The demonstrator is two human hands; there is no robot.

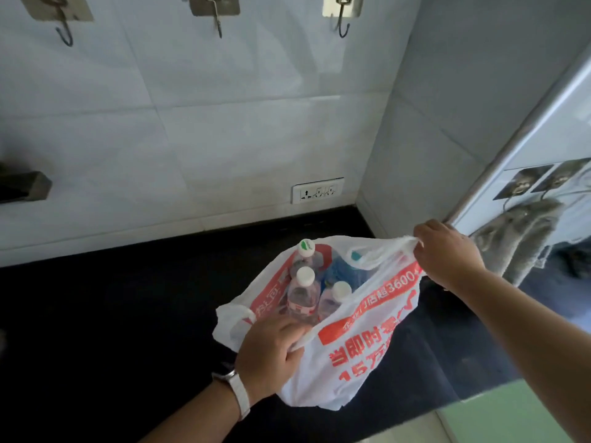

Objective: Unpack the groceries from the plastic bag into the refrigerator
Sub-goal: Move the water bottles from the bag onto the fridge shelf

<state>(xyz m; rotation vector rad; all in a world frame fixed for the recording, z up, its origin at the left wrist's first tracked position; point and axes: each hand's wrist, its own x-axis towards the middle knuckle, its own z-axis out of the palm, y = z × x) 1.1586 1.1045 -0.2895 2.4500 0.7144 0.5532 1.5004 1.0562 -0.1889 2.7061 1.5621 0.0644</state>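
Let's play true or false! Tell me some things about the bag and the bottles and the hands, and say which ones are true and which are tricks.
1. The left hand and the right hand each grip a handle of the plastic bag. True.
2. The bottles showing in the bag's opening have red caps. False: their caps are white.
3. The bag sits on a black counter. True.
4. The bag is tied shut. False: the hands hold it pulled open, so you can see inside.
5. The white watch band is on the right wrist. False: it is on the left wrist.
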